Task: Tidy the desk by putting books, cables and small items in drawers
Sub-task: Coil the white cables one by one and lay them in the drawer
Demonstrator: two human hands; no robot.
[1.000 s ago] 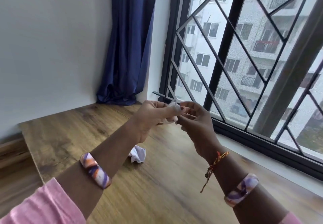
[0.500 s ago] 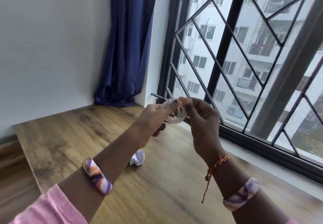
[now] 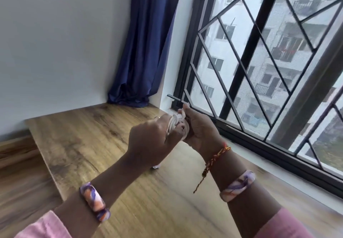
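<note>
Wooden counter (image 3: 78, 145) runs beside the barred window (image 3: 259, 70). Above it, left hand (image 3: 150, 137) and right hand (image 3: 199, 129) are together, both gripping a coiled white cable (image 3: 178, 121) between them. Step in hand, by judgement: bundling the cable; next, carry it to a drawer, none visible.
</note>
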